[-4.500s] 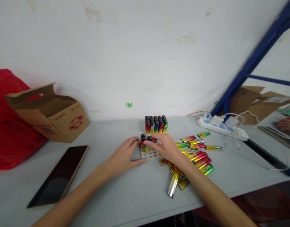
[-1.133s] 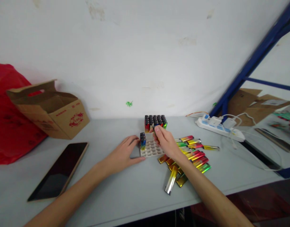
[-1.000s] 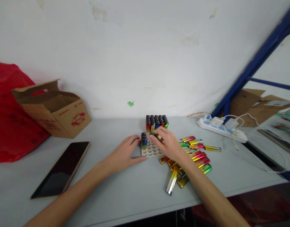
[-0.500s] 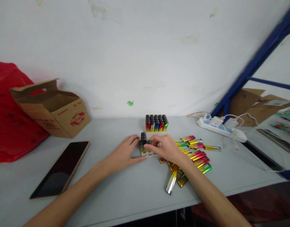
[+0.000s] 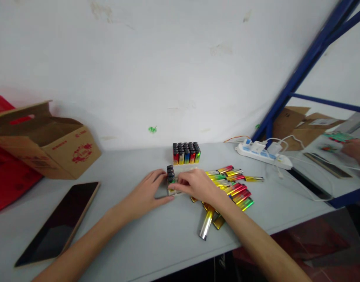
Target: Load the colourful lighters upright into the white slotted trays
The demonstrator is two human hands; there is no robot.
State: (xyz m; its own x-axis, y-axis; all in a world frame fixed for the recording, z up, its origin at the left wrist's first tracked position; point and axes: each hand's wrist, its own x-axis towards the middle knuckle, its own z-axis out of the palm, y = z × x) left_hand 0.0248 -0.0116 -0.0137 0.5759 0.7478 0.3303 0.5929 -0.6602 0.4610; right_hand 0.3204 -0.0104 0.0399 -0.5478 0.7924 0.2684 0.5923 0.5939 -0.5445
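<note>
A column of upright lighters with black tops (image 5: 170,172) stands at the left end of a pale holder (image 5: 182,168). Beside that column, my left hand (image 5: 152,192) rests with fingers and thumb spread around the holder's left end. My right hand (image 5: 194,184) reaches over the holder, its fingers pinched at the front of the column; what they hold, if anything, is hidden. Behind the holder stands a block of upright lighters (image 5: 186,152) in several rows. Loose shiny lighters (image 5: 238,192) lie in a pile, partly under my right forearm.
A tablet (image 5: 59,221) lies at the left, near an open cardboard box (image 5: 71,152) and a red bag (image 5: 9,180). At the right are a white power strip (image 5: 263,156) with cables and a blue metal frame (image 5: 297,74). Another person's hand (image 5: 354,150) shows far right.
The view has shifted, moving most things leftward. My right hand has come closer to the lighter column, and the black-topped lighter seen in its fingers is now hidden. Another person's hand has appeared.
</note>
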